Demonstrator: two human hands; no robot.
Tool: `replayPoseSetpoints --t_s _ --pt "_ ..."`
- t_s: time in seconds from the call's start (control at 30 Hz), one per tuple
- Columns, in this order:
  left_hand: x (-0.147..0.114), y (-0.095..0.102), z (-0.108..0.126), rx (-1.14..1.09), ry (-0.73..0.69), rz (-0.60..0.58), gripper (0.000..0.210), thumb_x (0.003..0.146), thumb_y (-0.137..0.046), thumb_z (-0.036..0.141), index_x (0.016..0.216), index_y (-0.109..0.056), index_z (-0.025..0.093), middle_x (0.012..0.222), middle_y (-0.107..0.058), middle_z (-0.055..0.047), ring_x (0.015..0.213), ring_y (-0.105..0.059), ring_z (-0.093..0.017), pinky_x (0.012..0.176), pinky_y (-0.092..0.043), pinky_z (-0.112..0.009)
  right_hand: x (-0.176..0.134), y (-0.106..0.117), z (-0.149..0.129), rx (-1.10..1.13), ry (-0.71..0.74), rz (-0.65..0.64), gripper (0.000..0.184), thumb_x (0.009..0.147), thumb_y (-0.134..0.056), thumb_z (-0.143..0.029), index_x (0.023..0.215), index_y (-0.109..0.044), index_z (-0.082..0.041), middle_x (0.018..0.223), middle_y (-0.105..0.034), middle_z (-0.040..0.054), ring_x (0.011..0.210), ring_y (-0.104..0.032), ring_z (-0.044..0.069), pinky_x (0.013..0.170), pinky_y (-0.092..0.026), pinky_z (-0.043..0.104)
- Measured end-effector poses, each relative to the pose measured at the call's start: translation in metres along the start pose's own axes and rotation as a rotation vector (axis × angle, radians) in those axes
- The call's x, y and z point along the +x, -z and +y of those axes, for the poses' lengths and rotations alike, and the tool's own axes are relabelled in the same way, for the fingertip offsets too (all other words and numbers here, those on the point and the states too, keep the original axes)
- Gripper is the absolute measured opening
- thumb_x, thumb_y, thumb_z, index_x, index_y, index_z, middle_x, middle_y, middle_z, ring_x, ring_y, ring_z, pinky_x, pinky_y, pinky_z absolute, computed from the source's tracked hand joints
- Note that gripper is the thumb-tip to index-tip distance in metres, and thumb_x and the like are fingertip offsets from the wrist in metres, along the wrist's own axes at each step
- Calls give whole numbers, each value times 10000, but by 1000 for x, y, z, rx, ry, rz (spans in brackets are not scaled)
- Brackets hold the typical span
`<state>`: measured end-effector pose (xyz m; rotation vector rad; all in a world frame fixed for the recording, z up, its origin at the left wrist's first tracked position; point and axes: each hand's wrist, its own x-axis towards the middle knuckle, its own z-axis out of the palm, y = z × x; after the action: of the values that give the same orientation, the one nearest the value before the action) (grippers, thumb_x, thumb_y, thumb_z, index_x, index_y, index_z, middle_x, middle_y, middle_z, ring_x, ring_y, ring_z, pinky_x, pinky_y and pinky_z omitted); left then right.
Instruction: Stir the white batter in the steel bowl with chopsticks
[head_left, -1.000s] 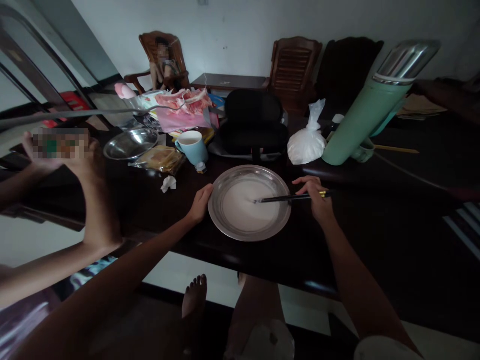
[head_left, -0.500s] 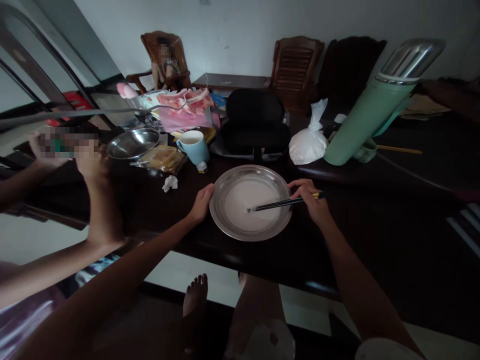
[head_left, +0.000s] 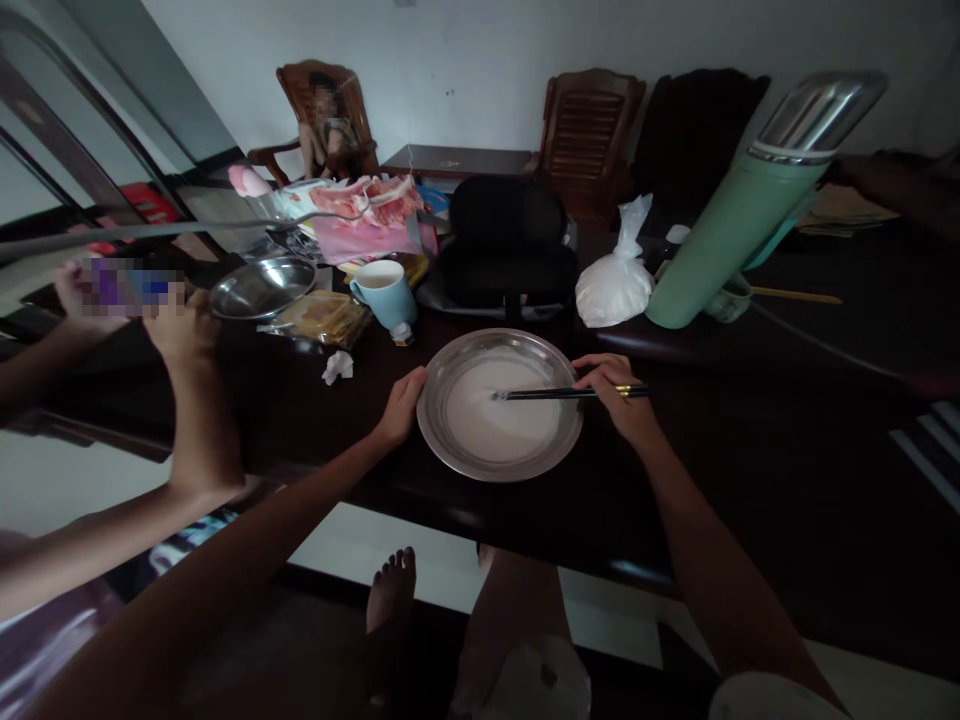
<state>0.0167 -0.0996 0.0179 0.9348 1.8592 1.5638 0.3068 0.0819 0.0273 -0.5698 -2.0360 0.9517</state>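
Note:
A round metal basin point(head_left: 442, 447) stands on the dark table near its front edge, with a milky white liquid point(head_left: 499, 425) inside. My left hand point(head_left: 401, 405) grips the basin's left rim, its thumb side against the edge. At the opposite rim my right hand point(head_left: 616, 395) is closed around a pair of black chopsticks point(head_left: 551, 394) with gold bands. Their tips dip into the liquid near the middle of the basin. Behind the right hand sits a tied clear bag of white powder point(head_left: 615, 290).
A green thermos point(head_left: 739, 235) stands behind right. Behind left are a blue mug point(head_left: 384, 295), an empty-looking metal bowl point(head_left: 264, 288), packaged food point(head_left: 322, 318), crumpled tissue point(head_left: 338, 367) and raw meat point(head_left: 371, 205) on pink plastic. Another person's hands point(head_left: 180, 325) hold a blurred object at left.
The chopsticks have swung so their tips sit slightly farther back in the liquid, and they lie more level. My left hand keeps its place on the rim.

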Motion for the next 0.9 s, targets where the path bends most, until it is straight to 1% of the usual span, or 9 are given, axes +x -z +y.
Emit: replayPoseSetpoints --t_s 0.1,0.17,0.27,0.33,0.43,0.6,0.67,0.77,0.9 --pt "0 0 1 14 -5 -4 413 896 -557 493 621 -465 200 625 -436 31 637 -394 -141 602 -394 -256 0 2 3 56 -28 88 502 982 -447 -548 673 -732 -275 1012 -742 55 1078 -592 276 1031 -427 519" --pt "0 -1 2 22 -3 -1 417 901 -556 487 614 -455 202 623 -429 31 635 -396 -142 603 -396 -257 0 2 4 93 -25 57 531 981 -437 -563 639 -721 -272 993 -742 59 1066 -599 276 1027 -435 511" --pt "0 -1 3 24 2 2 417 912 -555 462 607 -440 204 617 -415 33 626 -393 -140 601 -396 -256 0 1 2 61 -11 -53 438 963 -502 -543 719 -759 -285 1032 -743 52 1086 -593 273 1033 -436 495" --pt "-1 -1 4 15 6 2 416 917 -553 452 605 -437 203 616 -412 34 621 -388 -137 598 -393 -254 0 1 2 30 -11 -36 390 955 -530 -523 754 -769 -289 1040 -742 48 1085 -587 274 1036 -431 501" --pt "-1 -1 5 14 13 0 415 910 -555 466 608 -450 200 624 -431 30 635 -397 -139 606 -396 -255 0 1 3 59 -31 56 457 972 -487 -524 690 -749 -277 1002 -743 53 1062 -592 279 1030 -433 514" --pt "0 0 3 35 8 7 421 892 -559 491 607 -447 202 621 -432 30 637 -398 -141 601 -389 -258 1 1 3 56 -10 -48 426 957 -515 -529 713 -764 -284 1011 -746 51 1075 -594 278 1032 -436 505" --pt "1 0 2 28 -7 7 420 889 -562 483 601 -447 200 617 -429 30 634 -394 -139 599 -391 -255 1 2 3 29 -8 -20 392 954 -528 -518 745 -771 -292 1014 -746 46 1072 -595 277 1029 -435 507" --pt "0 -1 1 4 -2 -2 419 888 -561 497 612 -471 195 620 -441 31 632 -398 -136 598 -393 -253 1 2 3 63 -22 72 456 977 -484 -513 682 -746 -284 997 -745 49 1071 -594 277 1030 -430 512" --pt "0 -1 -1 -12 20 -14 426 879 -559 534 631 -478 197 637 -446 31 630 -403 -136 592 -381 -258 0 -1 1 91 -21 -14 474 972 -483 -531 668 -746 -281 1009 -747 52 1076 -591 275 1027 -435 500"
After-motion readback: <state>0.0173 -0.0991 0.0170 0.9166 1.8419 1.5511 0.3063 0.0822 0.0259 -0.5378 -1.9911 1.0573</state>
